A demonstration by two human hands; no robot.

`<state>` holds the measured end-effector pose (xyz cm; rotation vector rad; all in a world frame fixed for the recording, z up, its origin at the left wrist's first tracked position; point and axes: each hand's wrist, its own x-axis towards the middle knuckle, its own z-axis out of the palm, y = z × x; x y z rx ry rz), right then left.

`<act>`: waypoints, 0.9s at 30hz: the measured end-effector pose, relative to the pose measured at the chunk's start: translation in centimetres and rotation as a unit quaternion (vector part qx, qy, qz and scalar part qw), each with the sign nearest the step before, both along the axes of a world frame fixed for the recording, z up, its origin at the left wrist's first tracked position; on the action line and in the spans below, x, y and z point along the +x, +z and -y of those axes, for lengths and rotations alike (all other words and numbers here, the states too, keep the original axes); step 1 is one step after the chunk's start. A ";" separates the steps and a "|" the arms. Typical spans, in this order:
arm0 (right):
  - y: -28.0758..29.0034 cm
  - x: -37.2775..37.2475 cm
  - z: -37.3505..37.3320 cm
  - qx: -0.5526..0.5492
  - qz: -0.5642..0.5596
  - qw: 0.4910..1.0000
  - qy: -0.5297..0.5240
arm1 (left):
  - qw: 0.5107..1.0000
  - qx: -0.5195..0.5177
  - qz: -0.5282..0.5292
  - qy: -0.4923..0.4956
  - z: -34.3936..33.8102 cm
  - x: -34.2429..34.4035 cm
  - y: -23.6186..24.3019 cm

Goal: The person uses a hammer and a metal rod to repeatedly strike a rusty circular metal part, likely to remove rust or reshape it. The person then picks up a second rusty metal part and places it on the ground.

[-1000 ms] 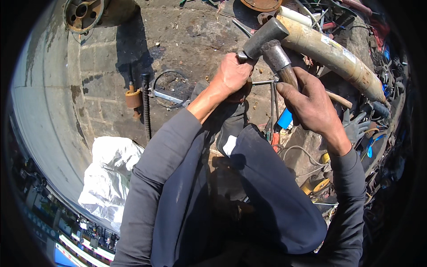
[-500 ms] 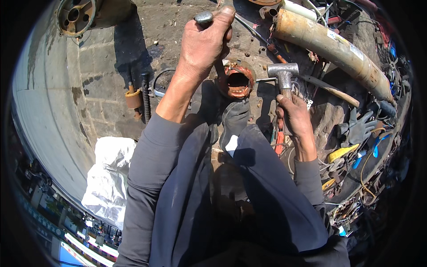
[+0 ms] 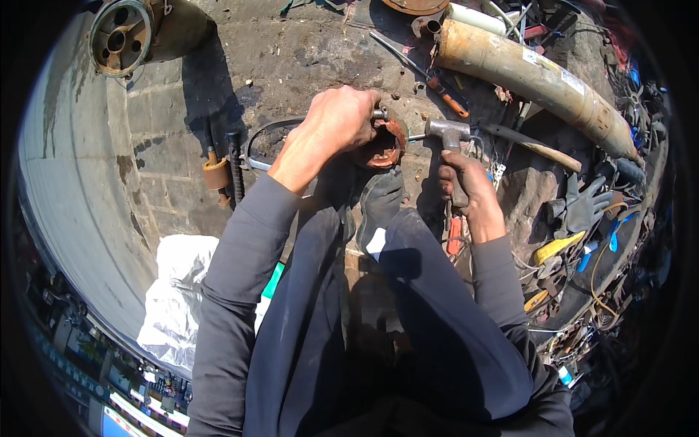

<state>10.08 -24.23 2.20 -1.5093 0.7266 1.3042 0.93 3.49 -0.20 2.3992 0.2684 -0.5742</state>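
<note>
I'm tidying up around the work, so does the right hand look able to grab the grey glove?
Probably not as things stand: the right hand is closed around the hammer, though the grey glove lies to its right, seemingly uncovered.

Harsh sunlight, hard shadows, fisheye-bent edges.

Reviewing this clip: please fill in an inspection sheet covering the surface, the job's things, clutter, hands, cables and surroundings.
Surface: paved ground, dark-stained.
Job's things: reddish ring-shaped part by the feet; hammer to its right; metal tool, mostly hidden.
Clutter: orange-handled tool, grey glove, rusty pipe; mixed scraps at far right.
Hands: left hand closed on the metal tool, above the part; right hand grips the hammer's handle.
Cables: thin tan cord curving at right.
Surroundings: metal housing upper left; crumpled white sheeting lower left.
</note>
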 end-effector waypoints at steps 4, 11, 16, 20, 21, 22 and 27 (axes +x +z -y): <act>0.1 0.5 0.1 -0.003 -0.015 1.000 -0.003 | 0.999 -0.017 -0.022 0.042 -0.9 -1.6 0.6; -0.3 0.5 0.5 -0.008 -0.009 1.000 0.026 | 0.996 -0.046 -0.045 0.066 -2.1 -2.7 0.1; -0.3 0.9 0.4 -0.017 -0.019 0.999 0.037 | 0.996 -0.063 0.000 0.060 -2.0 -3.1 -0.3; -0.3 1.4 0.2 -0.022 -0.027 0.999 0.041 | 0.999 -0.032 0.002 0.006 -1.8 -2.4 -0.5; -0.4 1.4 0.1 -0.020 -0.028 0.999 0.036 | 1.000 -0.027 0.007 -0.008 -1.7 -2.0 -0.6; -0.4 1.4 0.1 -0.021 -0.029 0.999 0.031 | 0.999 -0.024 -0.001 -0.026 -1.5 -1.5 -0.6; -0.6 1.1 0.4 0.002 -0.018 0.999 0.027 | 0.998 -0.036 -0.016 -0.053 -0.8 0.3 -0.6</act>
